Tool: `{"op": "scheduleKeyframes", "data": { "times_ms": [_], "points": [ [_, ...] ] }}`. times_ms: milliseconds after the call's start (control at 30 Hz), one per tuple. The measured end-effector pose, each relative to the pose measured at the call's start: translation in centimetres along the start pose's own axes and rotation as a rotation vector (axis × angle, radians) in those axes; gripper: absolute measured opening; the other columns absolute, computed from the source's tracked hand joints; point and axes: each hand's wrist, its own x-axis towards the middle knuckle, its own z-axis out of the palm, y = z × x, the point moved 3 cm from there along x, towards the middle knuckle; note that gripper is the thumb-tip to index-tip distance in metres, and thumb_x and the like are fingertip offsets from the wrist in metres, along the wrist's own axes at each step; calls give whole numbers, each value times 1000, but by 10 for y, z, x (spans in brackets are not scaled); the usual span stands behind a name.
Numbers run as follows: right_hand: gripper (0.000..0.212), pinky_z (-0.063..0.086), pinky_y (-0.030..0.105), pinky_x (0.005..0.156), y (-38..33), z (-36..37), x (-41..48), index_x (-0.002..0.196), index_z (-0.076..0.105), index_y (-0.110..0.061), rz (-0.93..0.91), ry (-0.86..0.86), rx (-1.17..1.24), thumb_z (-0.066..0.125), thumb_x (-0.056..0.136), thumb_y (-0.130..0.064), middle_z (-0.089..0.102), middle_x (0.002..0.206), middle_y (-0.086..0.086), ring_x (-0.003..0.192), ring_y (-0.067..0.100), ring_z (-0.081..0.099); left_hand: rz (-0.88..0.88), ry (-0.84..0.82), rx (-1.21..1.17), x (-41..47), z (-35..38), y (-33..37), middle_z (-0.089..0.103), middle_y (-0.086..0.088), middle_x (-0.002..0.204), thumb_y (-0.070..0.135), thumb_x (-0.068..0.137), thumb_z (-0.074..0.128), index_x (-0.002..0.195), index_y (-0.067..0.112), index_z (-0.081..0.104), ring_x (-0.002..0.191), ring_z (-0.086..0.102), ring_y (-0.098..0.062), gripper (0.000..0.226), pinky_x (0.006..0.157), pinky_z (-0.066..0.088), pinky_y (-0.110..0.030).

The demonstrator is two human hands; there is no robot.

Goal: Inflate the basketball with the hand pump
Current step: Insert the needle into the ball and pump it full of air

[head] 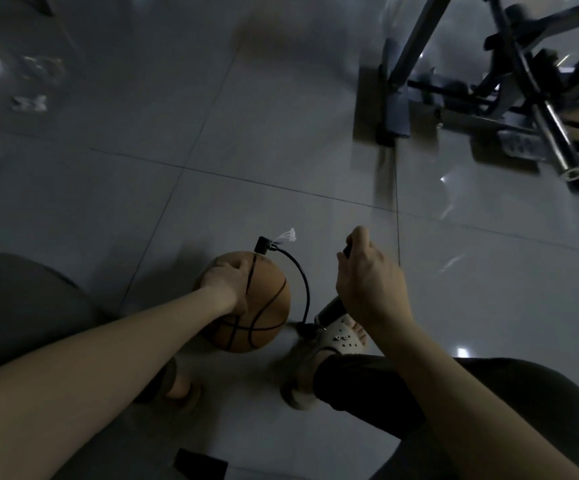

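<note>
A metal frame (510,81) stands on the glossy grey tiled floor (246,133), far right. A small black flat thing (199,464) lies at its near edge.

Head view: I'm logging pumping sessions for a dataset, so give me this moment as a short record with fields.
ball: basketball on the tiled floor
left hand: holds the ball's top
right hand: grips the pump handle
hose: black, curves from the pump base to the connector on the ball's top
foot: in a clog beside the pump base; contact unclear
background: metal gym frame, far right
</note>
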Motion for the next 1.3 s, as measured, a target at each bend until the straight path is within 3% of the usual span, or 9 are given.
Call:
{"op": "scheduleKeyframes", "data": {
  "times_ms": [167,300,467,600,767,867,1033,1167,1300],
  "points": [
    [12,28,25,44,13,36,-4,105,38,-18,-22,-61,-14,48,102,-24,54,83,1,54,15,45,31,68,18,-3,0,10,33,-37,147,53,73,80,160,19,6,124,51,-45,119,98,48,-45],
    [10,17,22,44,28,69,-4,101,36,-20,39,-105,-3,46,102,-23,47,79,-2,50,9,35,67,122,19,-1,-5,21,31,-38,148,54,79,77,159,22,15,125,49,-47,106,99,48,-48],
    [9,27,27,44,42,105,-7,105,37,-19,12,-155,-20,43,102,-25,50,81,1,53,15,41,64,99,7,7,-6,22,31,-35,150,53,79,77,159,24,15,128,46,-48,106,103,44,-49],
    [10,23,25,45,40,115,-10,107,36,-20,17,-196,-16,41,102,-28,47,83,-1,55,16,41,37,85,-3,8,-2,17,30,-33,151,53,77,79,158,25,17,130,45,-47,106,104,44,-50],
    [11,37,30,48,36,110,-3,107,35,-20,94,-213,14,43,103,-25,58,93,3,63,20,51,31,100,-60,5,-1,14,40,-29,142,47,75,78,152,24,28,122,50,-45,95,99,47,-50],
    [14,46,35,54,26,95,-6,110,37,-18,99,-244,3,47,103,-25,60,97,5,67,22,55,20,98,-69,1,-3,11,43,-28,139,45,76,76,149,24,31,120,51,-45,89,97,48,-50],
    [17,37,31,49,1,37,-3,108,36,-19,48,-164,-13,49,102,-28,56,91,2,64,21,52,-5,68,-46,-2,-7,12,44,-30,139,51,73,79,149,25,31,119,55,-43,93,91,51,-44],
    [18,53,40,57,-14,-22,9,107,37,-19,21,-55,19,52,101,-26,55,85,1,65,21,57,30,46,-71,0,-3,8,46,-32,138,47,72,76,149,20,29,122,53,-45,95,94,50,-43],
    [17,44,31,48,-14,-33,5,109,38,-19,-3,-8,-15,51,101,-27,52,80,-3,57,14,51,50,67,-101,1,-5,5,42,-30,140,62,66,76,147,23,31,121,53,-45,101,92,49,-44]
  ]
}}
